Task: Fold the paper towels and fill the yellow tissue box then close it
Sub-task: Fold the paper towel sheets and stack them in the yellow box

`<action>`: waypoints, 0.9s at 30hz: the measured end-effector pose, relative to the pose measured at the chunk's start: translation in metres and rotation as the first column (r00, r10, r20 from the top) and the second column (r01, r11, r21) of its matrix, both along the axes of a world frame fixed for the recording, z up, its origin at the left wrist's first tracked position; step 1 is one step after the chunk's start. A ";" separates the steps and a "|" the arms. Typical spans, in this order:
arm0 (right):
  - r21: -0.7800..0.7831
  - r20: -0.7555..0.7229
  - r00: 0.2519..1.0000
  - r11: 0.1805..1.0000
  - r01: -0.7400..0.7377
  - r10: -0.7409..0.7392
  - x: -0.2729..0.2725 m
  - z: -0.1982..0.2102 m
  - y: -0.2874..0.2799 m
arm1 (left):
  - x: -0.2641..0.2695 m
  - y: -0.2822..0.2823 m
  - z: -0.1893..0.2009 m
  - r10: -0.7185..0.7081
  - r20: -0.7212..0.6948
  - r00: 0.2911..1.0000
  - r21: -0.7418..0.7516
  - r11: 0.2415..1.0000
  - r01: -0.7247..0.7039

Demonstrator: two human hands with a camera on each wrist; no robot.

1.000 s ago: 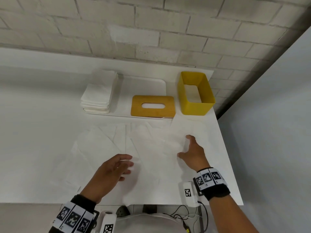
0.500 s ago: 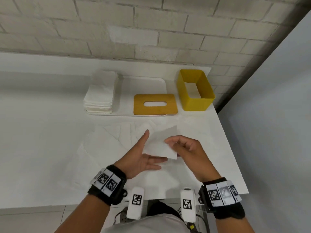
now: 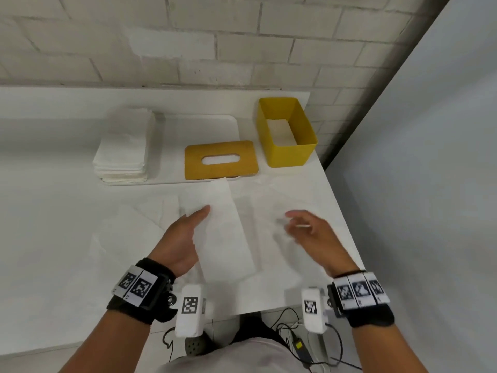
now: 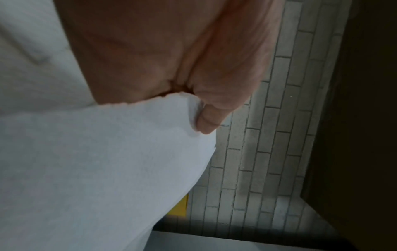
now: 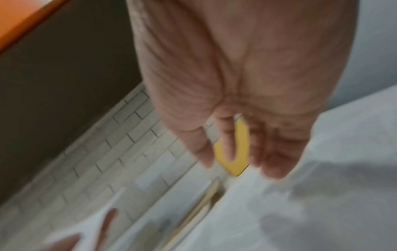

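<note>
Holding a folded paper towel (image 3: 223,224) above the table (image 3: 53,238), we grasp it with our left hand (image 3: 183,238), thumb on top and the other fingers hidden beneath. Our right hand (image 3: 314,232), blurred, hovers released and empty beside it. Beyond our fingertips stand the yellow tissue box (image 3: 286,133), uncovered, and its lid (image 3: 221,160).

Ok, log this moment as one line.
left hand: holds folded paper towel | right hand: free, blurred | yellow tissue box: open | lid: off
</note>
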State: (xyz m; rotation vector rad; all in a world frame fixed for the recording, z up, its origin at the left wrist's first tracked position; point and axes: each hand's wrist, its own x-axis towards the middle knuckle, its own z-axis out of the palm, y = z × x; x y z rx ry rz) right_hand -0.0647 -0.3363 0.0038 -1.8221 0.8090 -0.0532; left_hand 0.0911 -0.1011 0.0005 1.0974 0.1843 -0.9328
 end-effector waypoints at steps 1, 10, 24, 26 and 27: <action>-0.113 -0.069 0.992 0.989 0.099 -0.107 0.007 -0.007 -0.016 | -0.001 -0.001 0.001 0.003 0.012 1.000 0.013 1.000 -0.003; -0.389 -0.432 0.900 0.912 -0.128 -0.058 0.063 -0.035 -0.071 | -0.013 -0.023 0.008 0.030 0.054 0.998 0.154 0.987 -0.038; 0.213 0.166 0.985 0.977 0.016 -0.052 0.061 -0.002 -0.086 | -0.013 -0.044 0.010 0.157 0.156 0.975 0.218 0.958 -0.189; 0.410 0.252 0.958 0.912 0.018 -0.133 0.062 0.015 -0.084 | -0.011 -0.047 0.016 0.175 0.164 0.971 0.201 0.958 -0.206; 0.492 0.266 0.946 0.870 0.034 -0.187 0.064 0.024 -0.083 | -0.010 -0.048 0.019 0.177 0.166 0.970 0.197 0.958 -0.208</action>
